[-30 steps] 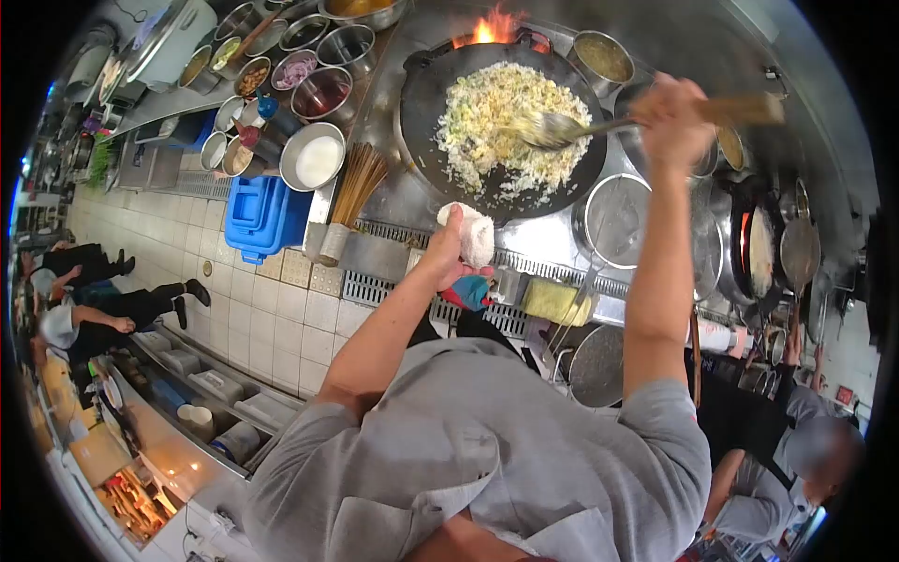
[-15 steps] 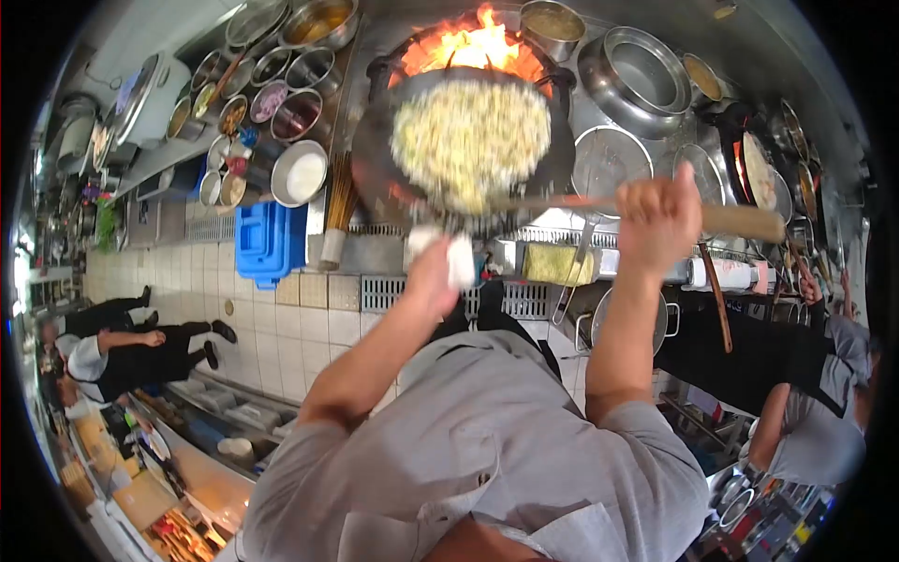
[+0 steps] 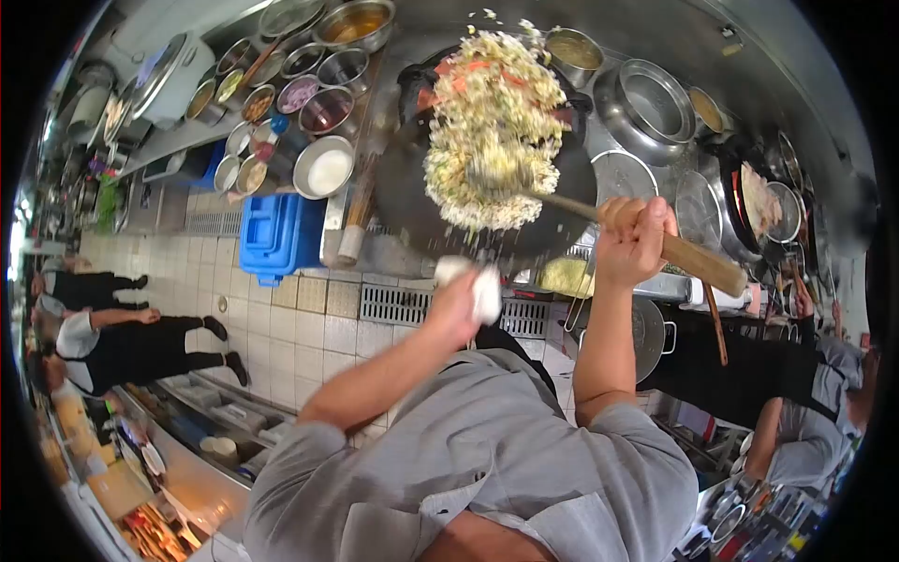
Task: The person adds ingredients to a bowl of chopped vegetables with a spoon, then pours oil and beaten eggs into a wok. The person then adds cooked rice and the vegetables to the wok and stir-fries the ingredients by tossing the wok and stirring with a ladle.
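My left hand (image 3: 456,309) is closed on a white cloth (image 3: 485,292) at the near edge of the dark wok (image 3: 398,201). Fried rice (image 3: 501,122) is spread in midair over the wok and its far side, some grains flying above the far rim. My right hand (image 3: 629,245) is wrapped round the wooden handle of a ladle (image 3: 702,265). The ladle's metal head is blurred among the rice. Whether the cloth touches the wok's rim is hard to tell.
Metal bowls of ingredients (image 3: 328,110) stand at the upper left, above a blue bin (image 3: 272,234). Stacked metal pots (image 3: 646,103) and a strainer (image 3: 623,178) lie right of the wok. A co-worker (image 3: 810,421) is at the right; two people are at the far left.
The wok has swung away and then back towards me, and the rice has risen into the air. My left hand has moved with the wok's near edge. The ladle has swung round into the rice.
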`<state>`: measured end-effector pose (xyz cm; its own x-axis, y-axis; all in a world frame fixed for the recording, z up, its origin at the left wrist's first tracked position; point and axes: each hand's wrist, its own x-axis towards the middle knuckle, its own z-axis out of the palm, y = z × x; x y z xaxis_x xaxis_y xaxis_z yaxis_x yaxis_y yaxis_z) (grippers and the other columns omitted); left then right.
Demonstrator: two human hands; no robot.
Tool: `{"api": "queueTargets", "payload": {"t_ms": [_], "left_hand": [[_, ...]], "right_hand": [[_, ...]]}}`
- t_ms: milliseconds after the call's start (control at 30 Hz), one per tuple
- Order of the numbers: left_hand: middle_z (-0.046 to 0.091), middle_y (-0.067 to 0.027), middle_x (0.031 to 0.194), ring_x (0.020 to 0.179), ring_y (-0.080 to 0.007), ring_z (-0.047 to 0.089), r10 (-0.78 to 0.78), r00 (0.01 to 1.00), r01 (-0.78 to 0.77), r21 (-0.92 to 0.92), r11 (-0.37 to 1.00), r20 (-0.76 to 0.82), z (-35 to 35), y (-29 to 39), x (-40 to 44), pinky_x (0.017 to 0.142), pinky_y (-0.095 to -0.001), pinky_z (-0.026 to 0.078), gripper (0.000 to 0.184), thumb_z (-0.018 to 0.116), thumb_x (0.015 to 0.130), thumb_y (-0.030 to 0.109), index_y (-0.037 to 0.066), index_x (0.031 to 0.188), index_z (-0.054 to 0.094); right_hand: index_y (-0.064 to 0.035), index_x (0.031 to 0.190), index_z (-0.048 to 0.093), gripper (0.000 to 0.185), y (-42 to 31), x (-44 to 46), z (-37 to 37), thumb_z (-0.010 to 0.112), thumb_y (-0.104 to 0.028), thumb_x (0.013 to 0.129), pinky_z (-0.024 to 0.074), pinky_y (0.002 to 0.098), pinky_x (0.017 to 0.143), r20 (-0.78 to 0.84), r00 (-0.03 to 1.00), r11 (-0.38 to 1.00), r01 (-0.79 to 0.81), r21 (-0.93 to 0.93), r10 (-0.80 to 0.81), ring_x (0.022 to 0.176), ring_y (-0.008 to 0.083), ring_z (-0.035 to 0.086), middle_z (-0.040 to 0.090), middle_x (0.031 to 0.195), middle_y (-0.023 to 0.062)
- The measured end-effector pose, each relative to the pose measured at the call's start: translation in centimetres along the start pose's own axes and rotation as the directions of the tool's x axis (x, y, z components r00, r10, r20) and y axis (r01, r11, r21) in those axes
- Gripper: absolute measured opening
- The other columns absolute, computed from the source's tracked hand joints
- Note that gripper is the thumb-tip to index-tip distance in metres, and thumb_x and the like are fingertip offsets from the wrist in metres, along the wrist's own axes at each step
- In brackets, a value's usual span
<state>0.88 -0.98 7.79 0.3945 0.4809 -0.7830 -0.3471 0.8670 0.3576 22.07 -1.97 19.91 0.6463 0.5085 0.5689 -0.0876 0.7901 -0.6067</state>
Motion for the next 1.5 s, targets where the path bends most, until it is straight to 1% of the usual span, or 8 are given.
{"api": "queueTargets", "payload": {"t_ms": [500, 700, 733, 800, 900, 1000, 1300, 1500], "left_hand": [[0.067, -0.0072, 0.085, 0.077, -0.0210, 0.065, -0.034, 0.970, 0.002, 0.131, 0.991, 0.241, 2.6, 2.7, 8.4, 0.066, -0.0403, 0.055, 0.021, 0.049, 0.101, 0.022, 0.006, 0.100, 0.063], [0.069, -0.0085, 0.091, 0.082, -0.0231, 0.068, 0.089, 0.993, -0.093, 0.045, 0.995, 0.081, -6.2, -4.8, 12.0, 0.073, -0.0388, 0.056, 0.015, 0.055, 0.097, 0.018, 0.005, 0.099, 0.064], [0.069, -0.0074, 0.090, 0.082, -0.0219, 0.068, 0.431, 0.869, -0.490, 0.304, 0.817, 0.241, -8.0, -6.5, 8.1, 0.072, -0.0385, 0.056, 0.015, 0.055, 0.097, 0.019, 0.007, 0.100, 0.064], [0.068, -0.0075, 0.091, 0.082, -0.0213, 0.068, 0.510, 0.811, -0.585, 0.361, 0.727, 0.287, -5.1, -4.1, 2.8, 0.072, -0.0386, 0.057, 0.014, 0.054, 0.098, 0.018, 0.008, 0.103, 0.063], [0.068, -0.0108, 0.097, 0.082, -0.0233, 0.069, -0.063, 0.971, 0.085, -0.087, 0.993, 0.229, 0.0, -0.2, 5.3, 0.070, -0.0388, 0.058, 0.016, 0.052, 0.100, 0.018, 0.007, 0.108, 0.059], [0.068, -0.0099, 0.088, 0.074, -0.0224, 0.067, 0.050, 0.966, -0.047, -0.021, 0.999, 0.252, 3.8, 1.7, 11.2, 0.063, -0.0390, 0.056, 0.017, 0.052, 0.098, 0.018, 0.004, 0.097, 0.063], [0.066, -0.0056, 0.090, 0.080, -0.0194, 0.065, -0.036, 0.999, 0.036, -0.024, 0.999, 0.009, 0.3, -1.3, -2.6, 0.069, -0.0379, 0.055, 0.018, 0.048, 0.100, 0.021, 0.010, 0.104, 0.062], [0.065, -0.0072, 0.085, 0.073, -0.0215, 0.065, 0.092, 0.973, -0.092, -0.009, 0.996, 0.213, 2.9, 0.7, 11.3, 0.061, -0.0396, 0.054, 0.010, 0.057, 0.094, 0.014, 0.006, 0.097, 0.060]], "right_hand": [[-0.0095, 0.072, 0.035, 0.033, 4.0, -5.7, 2.3, 0.051, -0.010, 0.100, 0.0335, 0.0320, 0.050, 0.026, 0.998, 0.956, 0.068, -0.285, -0.063, 0.056, 0.0155, 0.042, 0.047, 0.062, 0.0058], [-0.0046, 0.065, 0.052, 0.032, 7.7, -0.6, 2.9, 0.061, -0.013, 0.095, 0.0381, 0.0295, 0.053, 0.155, 0.973, 0.522, 0.223, -0.823, -0.171, 0.056, 0.0139, 0.048, 0.058, 0.065, 0.0050], [-0.0033, 0.066, 0.053, 0.029, 6.7, -1.1, 1.8, 0.061, -0.012, 0.093, 0.0388, 0.0310, 0.053, 0.343, 0.880, 0.295, 0.440, -0.848, -0.329, 0.055, 0.0168, 0.048, 0.059, 0.065, 0.0044], [0.0000, 0.067, 0.045, 0.032, 3.5, -2.8, 3.2, 0.055, -0.009, 0.096, 0.0407, 0.0361, 0.050, 0.210, 0.938, 0.853, 0.339, -0.397, -0.276, 0.054, 0.0213, 0.049, 0.054, 0.063, 0.0114], [-0.0008, 0.065, 0.043, 0.037, 1.4, -5.3, 3.1, 0.054, -0.014, 0.098, 0.0404, 0.0371, 0.049, 0.200, 0.969, 0.795, 0.235, -0.559, -0.146, 0.051, 0.0207, 0.046, 0.053, 0.060, 0.0109], [-0.0034, 0.062, 0.044, 0.042, 6.2, -4.6, 2.8, 0.057, -0.020, 0.098, 0.0385, 0.0363, 0.049, 0.164, 0.979, 0.404, 0.199, -0.893, -0.120, 0.046, 0.0183, 0.043, 0.054, 0.059, 0.0072], [-0.0001, 0.064, 0.045, 0.043, 0.2, -4.6, 2.4, 0.055, -0.022, 0.099, 0.0472, 0.0390, 0.056, 0.275, 0.956, 0.929, 0.189, -0.317, -0.101, 0.056, 0.0243, 0.054, 0.054, 0.061, 0.0107], [-0.0017, 0.069, 0.056, 0.034, 8.3, -2.7, 3.2, 0.059, -0.021, 0.097, 0.0416, 0.0365, 0.051, 0.146, 0.988, 0.519, 0.154, -0.841, -0.056, 0.054, 0.0254, 0.055, 0.059, 0.063, 0.0114]]}}
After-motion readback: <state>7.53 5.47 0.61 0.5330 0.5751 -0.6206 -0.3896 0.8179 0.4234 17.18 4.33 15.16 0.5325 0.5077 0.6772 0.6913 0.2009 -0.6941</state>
